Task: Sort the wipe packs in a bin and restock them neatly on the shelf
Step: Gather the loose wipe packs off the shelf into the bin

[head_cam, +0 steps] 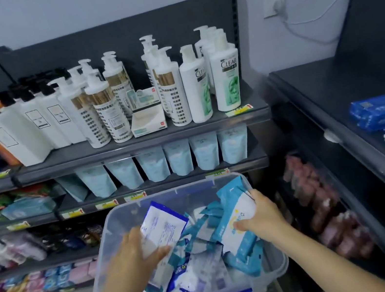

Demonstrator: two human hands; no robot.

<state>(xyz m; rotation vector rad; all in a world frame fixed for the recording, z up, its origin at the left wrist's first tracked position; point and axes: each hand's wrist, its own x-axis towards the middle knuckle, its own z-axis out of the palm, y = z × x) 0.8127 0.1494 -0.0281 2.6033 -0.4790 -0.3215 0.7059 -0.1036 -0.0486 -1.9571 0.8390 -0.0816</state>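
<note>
Both of your grips are down inside the clear bin, which sits just in front of the shelf. Your left grip is curled around a white pack with dark blue edges, thumb laid across its lower face. That pack is tilted up above the pile. Your right grip is closed on a light blue pack at the bin's right side, fingers wrapped over its right edge and thumb on its front. Between and beneath both grips lie the loose packs, jumbled at all angles. On the shelf, pump bottles stand on the top board and pale blue pouches line the one below.
</note>
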